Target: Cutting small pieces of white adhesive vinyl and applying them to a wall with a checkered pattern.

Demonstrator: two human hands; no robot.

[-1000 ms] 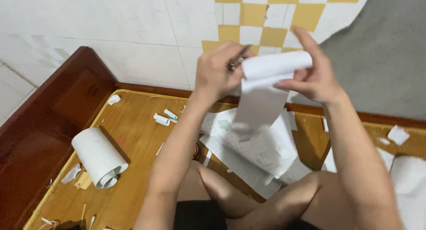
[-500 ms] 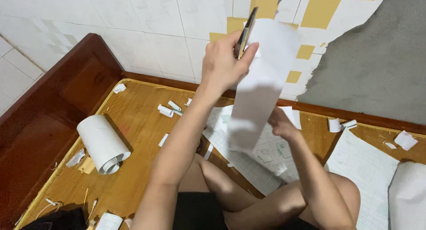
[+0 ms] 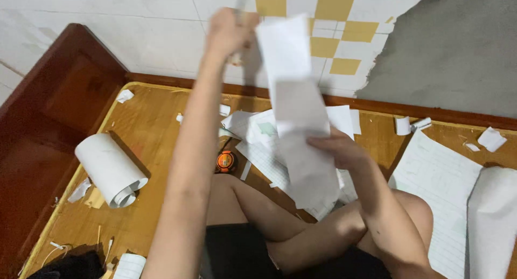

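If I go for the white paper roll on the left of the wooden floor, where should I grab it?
Probably around the middle of the paper roll, coming from above. It lies on its side on the wooden floor, apart from both hands, its long curved sides exposed. Its loose curled end faces the person, so avoid that end.

The blurred thing in my raised left hand [image 3: 230, 34], its tip beyond the frame's top edge.

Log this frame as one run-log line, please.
left hand: raised, grips paper strip top | right hand: holds strip lower | paper roll: on wooden floor
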